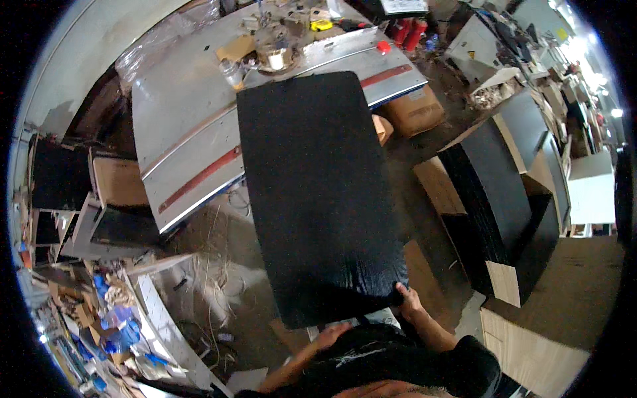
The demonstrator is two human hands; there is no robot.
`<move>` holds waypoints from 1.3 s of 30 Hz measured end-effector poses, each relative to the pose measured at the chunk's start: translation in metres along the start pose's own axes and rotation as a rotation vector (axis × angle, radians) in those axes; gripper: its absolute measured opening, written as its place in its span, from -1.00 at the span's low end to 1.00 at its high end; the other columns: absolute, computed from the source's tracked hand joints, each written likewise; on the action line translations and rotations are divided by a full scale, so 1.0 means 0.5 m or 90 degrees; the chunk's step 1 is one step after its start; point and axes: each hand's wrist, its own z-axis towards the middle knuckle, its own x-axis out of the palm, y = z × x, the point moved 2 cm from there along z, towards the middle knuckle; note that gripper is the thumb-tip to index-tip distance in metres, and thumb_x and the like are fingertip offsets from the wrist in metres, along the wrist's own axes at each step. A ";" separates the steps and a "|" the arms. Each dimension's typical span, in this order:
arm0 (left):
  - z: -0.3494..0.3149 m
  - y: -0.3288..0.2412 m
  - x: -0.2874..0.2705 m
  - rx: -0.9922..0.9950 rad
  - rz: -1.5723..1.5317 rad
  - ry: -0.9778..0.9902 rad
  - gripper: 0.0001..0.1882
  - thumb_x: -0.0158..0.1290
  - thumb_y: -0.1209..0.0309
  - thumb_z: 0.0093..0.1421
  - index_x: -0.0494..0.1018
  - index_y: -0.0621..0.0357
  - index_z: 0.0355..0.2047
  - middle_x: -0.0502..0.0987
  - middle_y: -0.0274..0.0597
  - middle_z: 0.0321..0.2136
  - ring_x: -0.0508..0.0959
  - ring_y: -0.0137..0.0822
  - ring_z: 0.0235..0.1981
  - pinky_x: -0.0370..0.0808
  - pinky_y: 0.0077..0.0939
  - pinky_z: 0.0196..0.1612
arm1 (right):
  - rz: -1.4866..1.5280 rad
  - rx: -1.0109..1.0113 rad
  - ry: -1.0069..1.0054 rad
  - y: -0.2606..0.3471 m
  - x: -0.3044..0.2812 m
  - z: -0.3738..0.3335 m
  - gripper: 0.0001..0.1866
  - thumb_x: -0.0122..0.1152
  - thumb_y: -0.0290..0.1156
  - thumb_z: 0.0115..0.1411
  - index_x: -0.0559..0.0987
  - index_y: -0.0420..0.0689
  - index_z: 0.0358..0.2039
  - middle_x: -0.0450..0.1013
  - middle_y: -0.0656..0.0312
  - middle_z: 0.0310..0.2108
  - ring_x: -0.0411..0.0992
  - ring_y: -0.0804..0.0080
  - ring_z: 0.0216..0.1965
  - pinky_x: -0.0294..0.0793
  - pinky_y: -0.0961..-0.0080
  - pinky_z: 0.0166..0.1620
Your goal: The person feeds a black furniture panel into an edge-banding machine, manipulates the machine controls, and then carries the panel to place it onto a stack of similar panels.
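At the left of the frame, cardboard boxes and clutter crowd the floor beside a grey metal table with red stripes. Your left hand, low centre, sits under the near edge of the large black panel; its grip cannot be made out. The panel fills the centre, its far end over the table. Your right hand clasps its near right corner. Stacked black panels stand at right.

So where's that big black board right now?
In the head view, the big black board fills the middle, its far end on the grey workbench, its near edge held by both hands.
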 end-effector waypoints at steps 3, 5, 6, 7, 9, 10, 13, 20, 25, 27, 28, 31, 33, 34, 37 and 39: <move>-0.163 -0.296 0.004 0.048 0.354 -0.041 -0.58 0.00 0.03 0.32 0.57 0.09 -0.10 0.61 -0.20 -0.16 0.56 -0.27 -0.09 0.46 -0.41 0.00 | 0.249 -0.097 0.005 -0.020 -0.049 0.059 -0.24 0.20 0.10 0.20 0.28 -0.17 0.23 0.30 0.12 0.16 0.32 0.13 0.12 0.38 0.04 0.09; -0.169 -0.387 -0.061 0.159 0.480 -0.331 -0.62 0.04 0.09 0.29 0.44 0.15 -0.10 0.52 -0.18 -0.22 0.52 -0.23 -0.15 0.46 -0.31 -0.05 | 0.343 -0.135 0.019 -0.001 -0.067 0.074 -0.23 0.19 0.12 0.20 0.29 -0.15 0.23 0.29 0.16 0.18 0.31 0.17 0.13 0.35 0.13 0.12; -0.158 -0.417 -0.099 0.171 0.440 -0.439 -0.52 0.02 0.09 0.30 0.31 0.20 0.03 0.44 -0.16 -0.15 0.46 -0.20 -0.10 0.43 -0.27 -0.01 | 0.394 -0.154 0.030 0.014 -0.064 0.082 -0.23 0.18 0.13 0.20 0.29 -0.15 0.24 0.29 0.18 0.19 0.30 0.20 0.14 0.33 0.18 0.14; -0.161 -0.469 -0.112 0.280 0.552 -0.574 -0.43 0.01 0.02 0.30 0.23 0.21 0.09 0.38 -0.11 -0.10 0.43 -0.19 -0.08 0.41 -0.26 0.01 | 0.416 -0.165 0.029 0.042 -0.046 0.070 -0.23 0.18 0.14 0.20 0.30 -0.15 0.24 0.29 0.17 0.20 0.29 0.20 0.15 0.31 0.21 0.15; -0.096 -0.451 -0.160 0.189 0.305 -0.550 -0.28 0.06 0.01 0.26 0.08 0.26 0.20 0.38 0.15 0.04 0.44 0.00 0.03 0.37 -0.23 0.03 | 0.460 -0.187 0.031 0.102 0.008 0.017 -0.22 0.16 0.16 0.20 0.30 -0.15 0.24 0.28 0.16 0.21 0.28 0.21 0.16 0.27 0.29 0.19; -0.077 -0.490 -0.147 0.173 0.274 -0.579 -0.21 0.05 -0.02 0.26 -0.01 0.26 0.24 0.33 0.17 0.10 0.40 0.02 0.08 0.34 -0.22 0.08 | 0.478 -0.176 0.046 0.086 -0.021 0.061 -0.19 0.14 0.18 0.20 0.28 -0.18 0.25 0.26 0.15 0.23 0.26 0.19 0.19 0.20 0.29 0.25; -0.033 -0.540 -0.098 0.178 0.238 -0.607 -0.04 0.00 -0.09 0.27 -0.23 0.25 0.35 0.18 0.24 0.24 0.27 0.06 0.23 0.23 -0.18 0.22 | 0.550 -0.256 0.042 0.104 -0.017 0.074 -0.15 0.14 0.20 0.19 0.24 -0.18 0.29 0.25 0.10 0.23 0.24 0.14 0.21 0.16 0.28 0.28; 0.092 -0.505 -0.086 0.360 0.363 -0.439 0.02 -0.09 -0.07 0.32 -0.44 0.37 0.36 -0.03 0.32 0.33 0.09 0.18 0.32 0.05 -0.14 0.34 | 0.463 -0.245 -0.201 0.143 0.038 0.054 -0.25 0.18 0.11 0.22 0.35 -0.25 0.17 0.32 0.02 0.11 0.35 0.07 0.05 0.39 0.08 0.08; 0.047 -0.594 -0.059 0.108 0.313 -0.260 0.07 -0.12 -0.09 0.32 -0.59 0.36 0.32 -0.02 0.41 0.31 0.25 0.32 0.21 0.19 -0.09 0.27 | 0.414 -0.265 -0.232 0.143 0.018 0.070 -0.09 0.13 0.20 0.20 0.21 -0.33 0.28 0.20 0.02 0.26 0.24 0.09 0.19 0.22 0.23 0.23; 0.074 -0.553 -0.089 0.118 0.374 -0.248 0.10 -0.13 -0.10 0.32 -0.68 0.33 0.30 0.02 0.45 0.28 0.31 0.35 0.16 0.24 -0.08 0.24 | 0.418 -0.305 -0.214 0.142 0.019 0.088 -0.11 0.12 0.17 0.22 0.21 -0.34 0.27 0.23 0.01 0.22 0.27 0.11 0.16 0.27 0.23 0.19; 0.088 -0.522 -0.115 0.124 0.411 -0.273 0.10 -0.14 -0.11 0.32 -0.69 0.32 0.30 0.03 0.46 0.28 0.32 0.34 0.16 0.24 -0.08 0.24 | 0.329 -0.279 -0.353 0.176 0.066 0.052 -0.19 0.12 0.11 0.25 0.26 -0.31 0.25 0.28 0.03 0.17 0.30 0.16 0.11 0.31 0.26 0.13; 0.122 -0.541 -0.162 0.323 0.473 -0.395 -0.03 -0.16 -0.16 0.30 -0.33 0.35 0.33 0.19 0.38 0.21 0.38 0.29 0.11 0.29 -0.06 0.18 | 0.278 -0.348 -0.359 0.147 0.056 0.097 -0.26 0.12 0.08 0.27 0.31 -0.27 0.23 0.30 0.06 0.15 0.30 0.19 0.09 0.30 0.27 0.13; 0.112 -0.694 -0.214 0.228 0.318 -0.374 -0.08 -0.17 -0.20 0.29 -0.11 0.38 0.29 0.29 0.32 0.15 0.40 0.25 0.09 0.31 -0.07 0.14 | 0.384 -0.297 -0.353 0.117 0.034 0.133 -0.28 0.14 0.07 0.25 0.33 -0.22 0.22 0.29 0.09 0.17 0.30 0.19 0.08 0.29 0.27 0.13; 0.133 -0.748 -0.269 0.220 0.308 -0.366 -0.11 -0.18 -0.22 0.28 -0.03 0.37 0.24 0.35 0.29 0.10 0.41 0.21 0.08 0.32 -0.09 0.13 | 0.430 -0.273 -0.326 0.101 0.028 0.149 -0.27 0.15 0.08 0.24 0.31 -0.20 0.24 0.29 0.10 0.16 0.31 0.18 0.08 0.29 0.25 0.13; 0.167 -0.792 -0.329 0.182 0.300 -0.385 -0.13 -0.19 -0.25 0.28 0.06 0.35 0.21 0.44 0.25 -0.01 0.44 0.15 0.04 0.34 -0.09 0.09 | 0.496 -0.305 -0.252 0.122 0.054 0.161 -0.20 0.16 0.12 0.22 0.24 -0.16 0.28 0.26 0.07 0.18 0.31 0.13 0.09 0.33 0.16 0.11; 0.171 -0.796 -0.325 0.187 0.321 -0.383 -0.15 -0.20 -0.25 0.28 0.09 0.34 0.20 0.45 0.24 -0.04 0.46 0.15 0.00 0.36 -0.08 0.06 | 0.324 -0.158 -0.386 0.163 0.035 0.122 -0.16 0.11 0.17 0.22 0.22 -0.18 0.30 0.22 -0.01 0.21 0.28 0.09 0.14 0.34 0.15 0.13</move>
